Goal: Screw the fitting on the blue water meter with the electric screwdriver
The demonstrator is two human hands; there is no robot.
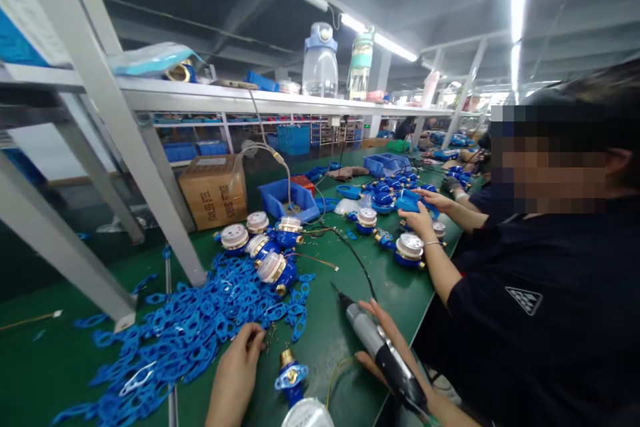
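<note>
Down at the bottom centre of the frame, the left hand (pixel 235 373) lay on the green desk (pixel 345 327), its fingers (pixel 255 337) curled loosely and empty, tips touching the edge of the big pile of blue plastic clips (pixel 195 327). Just to its right sat a water meter (pixel 293 377) with a blue body and a brass end, partly cut off by the bottom edge (its white dial only peeked in). It lay between the two hands, close to the left hand but not gripped by it.

The right hand (pixel 387 347), lower right of centre, was wrapped around a grey electric screwdriver (pixel 375 343), fingers closed on its barrel, the bit slanting up and left over the desk. A black cable (pixel 357 260) ran up the desk from beside the tool.

Above the clip pile, in the middle of the frame, a cluster of finished water meters (pixel 267 247) stood together, white dials up. Behind them sat a blue bin (pixel 287 200) and, further left, a cardboard box (pixel 214 190).

On the right, a co-worker in a dark shirt (pixel 525 320) reached both hands across the desk; one co-worker's hand (pixel 419 220) held a blue part above another meter (pixel 410 250). Two water bottles (pixel 320 63) stood on the shelf at the upper centre.
</note>
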